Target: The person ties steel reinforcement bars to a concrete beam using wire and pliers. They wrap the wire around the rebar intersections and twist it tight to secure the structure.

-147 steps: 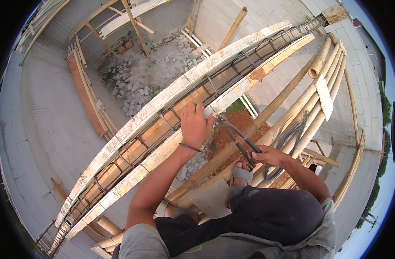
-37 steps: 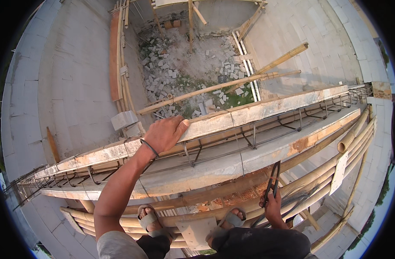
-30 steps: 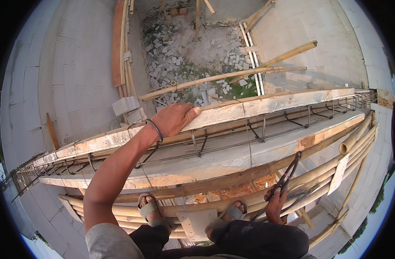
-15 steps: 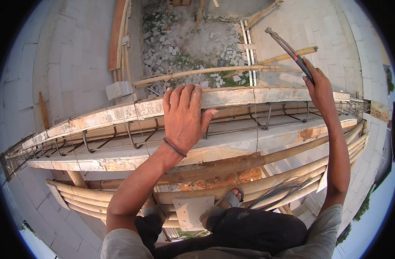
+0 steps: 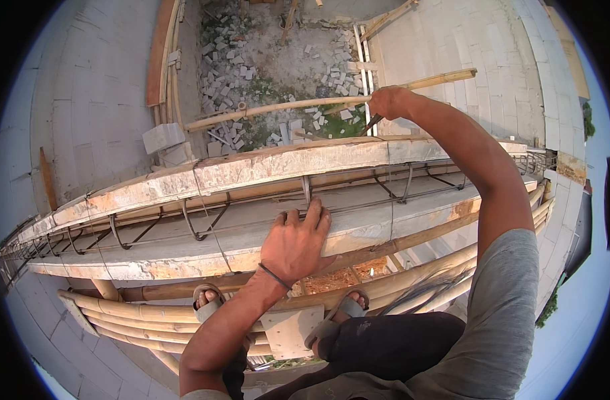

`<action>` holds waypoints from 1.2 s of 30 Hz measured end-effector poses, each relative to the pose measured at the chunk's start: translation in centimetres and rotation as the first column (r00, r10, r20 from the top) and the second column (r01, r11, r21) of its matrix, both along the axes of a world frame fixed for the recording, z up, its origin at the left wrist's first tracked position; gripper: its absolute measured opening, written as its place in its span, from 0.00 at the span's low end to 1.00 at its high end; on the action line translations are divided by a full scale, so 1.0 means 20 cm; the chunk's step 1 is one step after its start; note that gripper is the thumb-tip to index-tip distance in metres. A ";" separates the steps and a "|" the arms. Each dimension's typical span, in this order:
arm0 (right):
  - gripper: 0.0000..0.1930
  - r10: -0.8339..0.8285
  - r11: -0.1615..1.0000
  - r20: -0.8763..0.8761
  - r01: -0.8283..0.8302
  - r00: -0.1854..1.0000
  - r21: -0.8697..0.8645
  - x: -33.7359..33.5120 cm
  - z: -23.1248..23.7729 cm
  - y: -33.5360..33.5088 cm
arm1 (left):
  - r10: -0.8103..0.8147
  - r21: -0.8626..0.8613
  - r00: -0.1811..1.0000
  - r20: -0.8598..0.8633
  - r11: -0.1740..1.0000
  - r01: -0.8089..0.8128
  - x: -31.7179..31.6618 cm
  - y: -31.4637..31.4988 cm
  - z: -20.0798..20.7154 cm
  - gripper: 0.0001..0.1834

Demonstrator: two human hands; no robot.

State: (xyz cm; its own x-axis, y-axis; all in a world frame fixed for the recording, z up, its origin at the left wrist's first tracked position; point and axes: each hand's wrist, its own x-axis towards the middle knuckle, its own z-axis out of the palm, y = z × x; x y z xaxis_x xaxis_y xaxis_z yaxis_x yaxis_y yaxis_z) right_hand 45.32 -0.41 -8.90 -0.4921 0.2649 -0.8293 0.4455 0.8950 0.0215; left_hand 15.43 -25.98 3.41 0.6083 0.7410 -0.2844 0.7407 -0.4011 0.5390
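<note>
My left hand (image 5: 293,245), fingers stretched out, rests on the near formwork board (image 5: 172,263), with its fingertips by the reinforcing steel (image 5: 358,197) between the boards. My right hand (image 5: 390,103) is closed around a pair of pincers (image 5: 372,123), just beyond the far formwork board (image 5: 265,165). Most of the pincers are hidden behind the hand and the far board, and their jaws cannot be made out. Bent steel stirrups (image 5: 188,220) cross the channel, and thin tie wires (image 5: 205,200) loop over both boards.
I stand in sandals on bamboo scaffold poles (image 5: 145,313), with a small board (image 5: 293,331) between my feet. Loose wires (image 5: 425,293) lie on the poles to the right. Far below, broken blocks (image 5: 232,87) litter the ground. A bamboo pole (image 5: 278,109) spans beyond the beam.
My left hand has moved from the far board back to the near one. My right hand, holding the pincers, has swung left and forward, and the pincers now point down behind the far board.
</note>
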 end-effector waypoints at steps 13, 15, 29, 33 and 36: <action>0.07 -0.136 0.977 0.074 0.146 0.988 -0.158 -0.04 0.00 -0.04 | 0.056 -0.032 0.998 0.026 0.998 -0.055 0.00 0.02 -0.04 0.36; 0.10 -0.109 0.989 0.123 0.120 0.986 -0.087 -0.09 0.00 0.03 | 0.059 -0.042 0.998 0.027 0.997 -0.057 0.01 0.03 -0.04 0.36; 0.10 -0.014 0.995 0.054 0.019 0.998 -0.095 -0.33 -0.08 -0.04 | 0.057 0.023 0.998 0.025 0.998 -0.058 0.01 -0.01 -0.02 0.36; 0.07 -0.253 0.946 -0.088 0.228 0.963 -0.229 -0.25 -0.17 0.11 | 0.064 -0.007 0.996 0.065 0.998 -0.063 0.00 -0.01 -0.02 0.36; 0.07 -0.403 0.903 -0.503 0.423 0.765 -0.081 -0.24 -0.22 0.09 | 0.062 -0.008 0.996 0.063 0.998 -0.061 0.00 -0.01 -0.03 0.35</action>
State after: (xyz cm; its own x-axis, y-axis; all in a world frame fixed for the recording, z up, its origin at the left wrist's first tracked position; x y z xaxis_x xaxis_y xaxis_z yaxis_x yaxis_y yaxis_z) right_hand 40.61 1.46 -13.33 -0.6677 0.5625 -0.4877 0.7294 0.6252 -0.2776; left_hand 15.47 -26.18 2.75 0.5785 0.7759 -0.2518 0.7284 -0.3524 0.5876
